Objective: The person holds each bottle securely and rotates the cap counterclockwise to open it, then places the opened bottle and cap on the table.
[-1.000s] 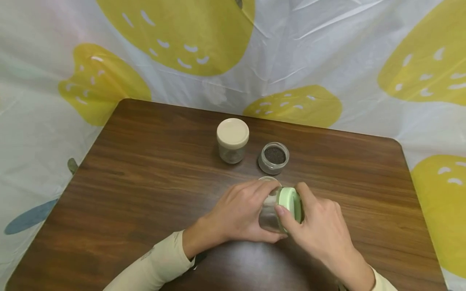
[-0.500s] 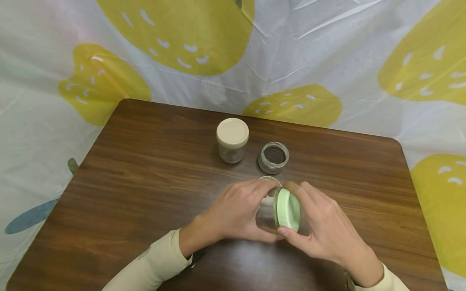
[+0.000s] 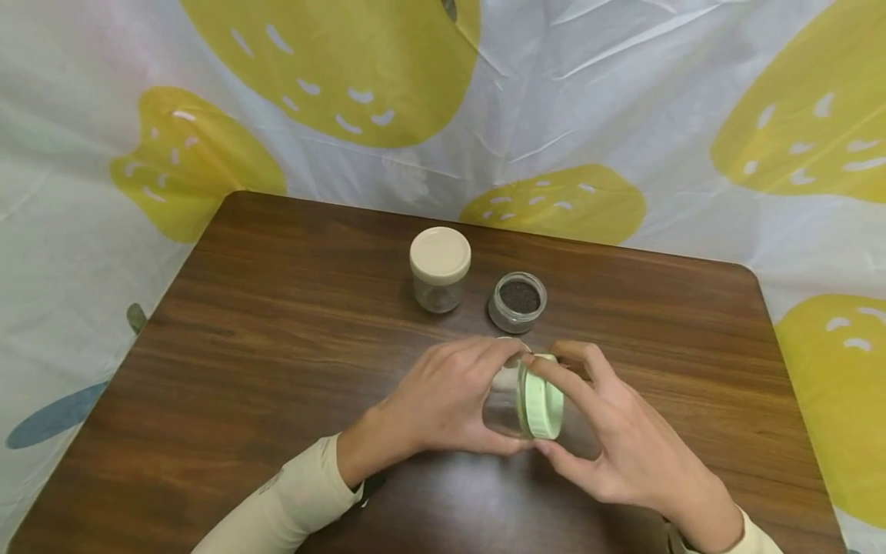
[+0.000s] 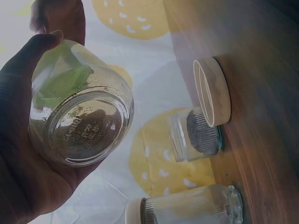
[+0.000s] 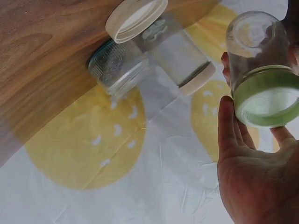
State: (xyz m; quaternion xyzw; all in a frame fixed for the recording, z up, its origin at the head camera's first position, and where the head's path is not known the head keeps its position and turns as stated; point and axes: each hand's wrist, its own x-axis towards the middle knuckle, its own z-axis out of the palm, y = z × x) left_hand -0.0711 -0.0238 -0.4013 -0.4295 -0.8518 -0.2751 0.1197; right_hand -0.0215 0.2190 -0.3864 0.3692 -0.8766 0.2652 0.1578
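Observation:
My left hand [image 3: 443,396] grips a clear glass jar [image 3: 501,404] round its side, in the middle of the head view. The jar is tipped over, mouth to the right, its embossed base [image 4: 88,130] facing the left wrist camera. A light green screw lid [image 3: 543,408] sits on the mouth. With fingertips and thumb at its rim, my right hand [image 3: 623,438] pinches this lid. Small dark specks cling inside the jar near its base.
Behind the hands stands an uncapped small jar [image 3: 515,300] of dark granules. To its left is a taller glass jar [image 3: 440,269] with a cream lid. A loose cream lid [image 4: 212,91] lies on the wooden table [image 3: 277,308], mostly hidden behind my left hand in the head view.
The green lid has turned on the jar, its raised grip now at another angle. My right hand's fingers have shifted round the rim. The left hand holds the jar almost still.

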